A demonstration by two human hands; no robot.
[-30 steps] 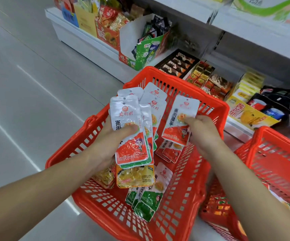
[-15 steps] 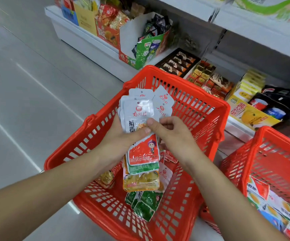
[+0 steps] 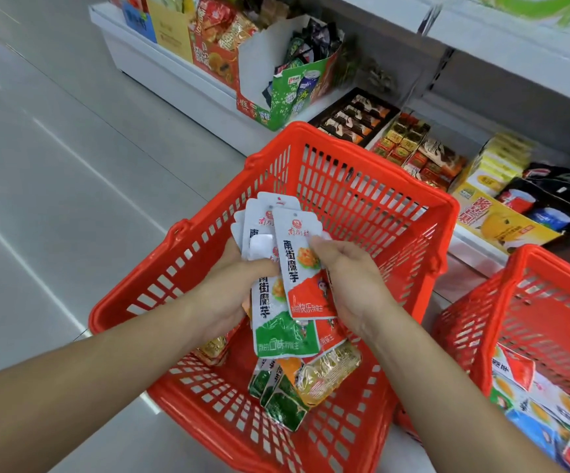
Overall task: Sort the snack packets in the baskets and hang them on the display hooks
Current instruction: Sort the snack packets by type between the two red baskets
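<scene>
The step in hand looks like sorting, not hanging. The left hand (image 3: 229, 295) holds a fanned stack of snack packets (image 3: 259, 233) upright above the near red basket (image 3: 345, 186), its grip closed round the middle of the stack with the thumb across the front. The right hand (image 3: 348, 285) pinches the right edge of a red-bottomed packet (image 3: 305, 278) that lies on the front of that stack, overlapping a green-bottomed packet (image 3: 283, 336) beneath it. The punched hang holes at the packet tops point up and away from the person.

More loose packets (image 3: 283, 397), green ones and a yellow one (image 3: 328, 373), lie on the floor of this basket, under the hands. A second red basket (image 3: 549, 302) stands just beside it on the right, with mixed packets (image 3: 522, 397) in its near corner.

The next move probably calls for squaring the red packet with its own kind, or pulling it clear of the green one, so that each flavour makes one stack with the holes lined up.

No display hooks are in view, so hanging would need a turn towards them. Beyond the baskets runs a low shelf (image 3: 174, 73) of boxed sweets and snack cartons, and the shop floor (image 3: 55, 165) lies to the left. The basket's far wall rises close behind the stack.
</scene>
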